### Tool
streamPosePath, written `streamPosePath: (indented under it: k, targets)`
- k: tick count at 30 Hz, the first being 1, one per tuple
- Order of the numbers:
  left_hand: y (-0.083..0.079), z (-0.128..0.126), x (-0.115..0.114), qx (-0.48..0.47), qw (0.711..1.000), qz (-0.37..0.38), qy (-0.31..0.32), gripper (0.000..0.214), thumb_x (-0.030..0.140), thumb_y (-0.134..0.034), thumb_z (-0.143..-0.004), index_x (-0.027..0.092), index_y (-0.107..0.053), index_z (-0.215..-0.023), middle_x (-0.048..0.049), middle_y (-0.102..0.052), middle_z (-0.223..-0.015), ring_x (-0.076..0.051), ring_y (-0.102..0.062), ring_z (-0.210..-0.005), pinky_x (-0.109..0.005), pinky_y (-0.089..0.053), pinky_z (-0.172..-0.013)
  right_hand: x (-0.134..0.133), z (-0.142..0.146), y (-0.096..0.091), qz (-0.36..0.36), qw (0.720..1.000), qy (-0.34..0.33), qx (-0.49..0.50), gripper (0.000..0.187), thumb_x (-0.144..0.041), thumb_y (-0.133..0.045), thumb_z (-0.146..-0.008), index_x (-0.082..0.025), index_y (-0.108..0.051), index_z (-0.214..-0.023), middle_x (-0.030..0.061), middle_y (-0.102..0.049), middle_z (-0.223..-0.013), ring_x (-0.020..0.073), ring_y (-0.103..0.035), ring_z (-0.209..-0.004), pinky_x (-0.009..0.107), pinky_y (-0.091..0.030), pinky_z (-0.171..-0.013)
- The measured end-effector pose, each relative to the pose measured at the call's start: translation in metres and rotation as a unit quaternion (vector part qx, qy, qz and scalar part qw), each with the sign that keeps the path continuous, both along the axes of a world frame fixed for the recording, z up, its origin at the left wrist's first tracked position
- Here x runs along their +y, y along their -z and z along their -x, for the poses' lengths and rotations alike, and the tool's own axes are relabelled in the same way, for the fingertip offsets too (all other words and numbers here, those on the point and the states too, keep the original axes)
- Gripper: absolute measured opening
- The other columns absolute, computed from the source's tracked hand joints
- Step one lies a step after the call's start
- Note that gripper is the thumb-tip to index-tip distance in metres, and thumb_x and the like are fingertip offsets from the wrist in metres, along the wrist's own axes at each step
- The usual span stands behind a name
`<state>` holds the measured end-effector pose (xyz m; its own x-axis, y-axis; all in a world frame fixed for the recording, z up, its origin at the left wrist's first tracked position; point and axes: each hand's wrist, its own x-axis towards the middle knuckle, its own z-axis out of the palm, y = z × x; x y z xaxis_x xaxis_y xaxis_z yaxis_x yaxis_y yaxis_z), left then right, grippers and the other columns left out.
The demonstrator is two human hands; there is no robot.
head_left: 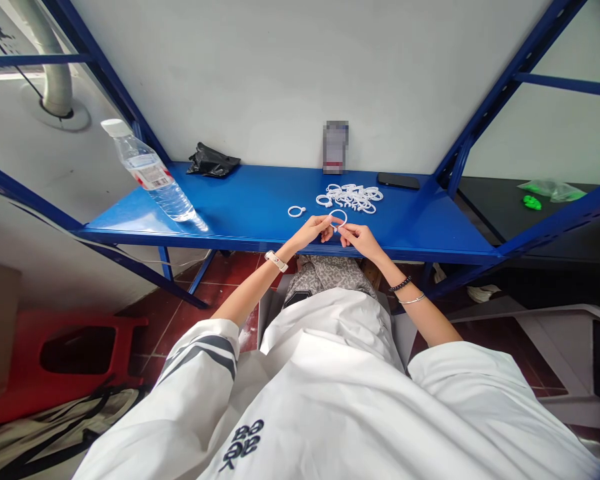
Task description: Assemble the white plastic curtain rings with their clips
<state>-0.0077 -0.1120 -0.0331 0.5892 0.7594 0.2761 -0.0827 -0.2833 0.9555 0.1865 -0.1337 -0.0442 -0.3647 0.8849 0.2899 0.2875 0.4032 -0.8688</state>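
A thin white plastic ring (345, 215), shaped like a curtain ring, is held upright just above the front edge of the blue table (250, 200). My left hand (314, 231) pinches its left side and lower part. From the other side, my right hand (359, 237) grips the ring low down, fingertips close to a small piece at its bottom. The fingers partly cover that piece. Beyond my hands lies a heap of similar white rings (353, 196). One separate ring (296, 211) with a small eyelet rests left of the heap.
At the table's left stands a clear water bottle (153, 175). A crumpled black bag (212, 161) lies near the wall. A blurred upright object (335, 147) leans there, and a black phone (399, 181) lies to its right. Blue metal posts (461, 157) frame the table. A red stool (125, 340) stands lower left.
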Motion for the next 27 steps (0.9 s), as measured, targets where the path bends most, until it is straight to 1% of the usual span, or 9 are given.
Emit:
streamPosePath:
  k: [3,10,16,18,20,23,27]
  targets:
    - [0.0011,0.0007,0.0007,-0.002,1.000,-0.007,0.012,0.066,0.068,-0.050,-0.088,0.008,-0.068,-0.108,0.0015,-0.053,-0.053,-0.009,-0.048,-0.049,-0.021,-0.039,-0.052,0.0010,-0.0017,-0.0030,0.024,0.999,-0.020,0.006,0.054,-0.069,-0.057,-0.083,-0.017,-0.065,-0.077,0.0024,-0.062,-0.058,0.0122,-0.052,-0.053,0.026,-0.044,-0.057]
    - [0.0012,0.0010,-0.0008,0.021,0.999,-0.032,0.014,0.067,0.066,-0.047,-0.091,0.008,-0.067,-0.118,0.0025,-0.051,-0.050,-0.008,-0.045,-0.047,-0.021,-0.038,-0.052,0.0001,-0.0025,-0.0072,0.061,0.996,-0.040,0.047,0.055,-0.069,-0.068,-0.074,-0.016,-0.066,-0.090,0.0001,-0.060,-0.058,0.0121,-0.054,-0.054,0.026,-0.045,-0.057]
    - [0.0025,0.0000,-0.0003,0.033,0.998,-0.046,-0.004,0.066,0.067,-0.046,-0.091,0.009,-0.067,-0.114,0.0014,-0.054,-0.052,-0.008,-0.047,-0.048,-0.020,-0.040,-0.052,0.0015,-0.0030,-0.0073,0.063,0.995,-0.047,0.054,0.051,-0.066,-0.069,-0.074,-0.018,-0.059,-0.085,-0.0015,-0.059,-0.057,0.0117,-0.054,-0.054,0.026,-0.044,-0.057]
    - [0.0034,-0.0005,0.0003,0.037,0.998,-0.047,-0.004,0.066,0.067,-0.045,-0.091,0.009,-0.067,-0.110,0.0008,-0.055,-0.053,-0.008,-0.047,-0.048,-0.020,-0.040,-0.052,0.0019,-0.0032,-0.0069,0.060,0.996,-0.048,0.053,0.050,-0.067,-0.069,-0.074,-0.019,-0.057,-0.082,-0.0019,-0.059,-0.057,0.0116,-0.053,-0.054,0.027,-0.045,-0.057]
    - [0.0032,-0.0010,0.0001,0.045,0.998,-0.042,0.000,0.066,0.067,-0.044,-0.091,0.008,-0.066,-0.110,0.0001,-0.056,-0.055,-0.009,-0.048,-0.048,-0.021,-0.040,-0.053,0.0023,-0.0032,-0.0062,0.059,0.996,-0.049,0.051,0.050,-0.066,-0.070,-0.073,-0.019,-0.055,-0.081,-0.0019,-0.059,-0.058,0.0118,-0.053,-0.054,0.027,-0.045,-0.058]
    - [0.0001,-0.0013,-0.0026,0.052,0.998,-0.027,0.006,0.062,0.061,-0.043,-0.094,0.007,-0.062,-0.120,0.0004,-0.056,-0.057,-0.009,-0.048,-0.050,-0.021,-0.041,-0.054,0.0029,-0.0032,-0.0048,0.057,0.996,-0.045,0.056,0.050,-0.065,-0.072,-0.073,-0.019,-0.054,-0.081,-0.0018,-0.060,-0.058,0.0119,-0.054,-0.055,0.027,-0.046,-0.058]
    - [-0.0055,-0.0007,-0.0077,0.057,0.998,-0.004,0.002,0.051,0.042,-0.049,-0.094,0.007,-0.055,-0.130,0.0018,-0.056,-0.057,-0.009,-0.048,-0.052,-0.021,-0.039,-0.056,0.0034,-0.0035,-0.0036,0.046,0.997,-0.031,0.058,0.050,-0.065,-0.074,-0.072,-0.020,-0.052,-0.078,-0.0018,-0.059,-0.058,0.0120,-0.054,-0.054,0.027,-0.046,-0.057]
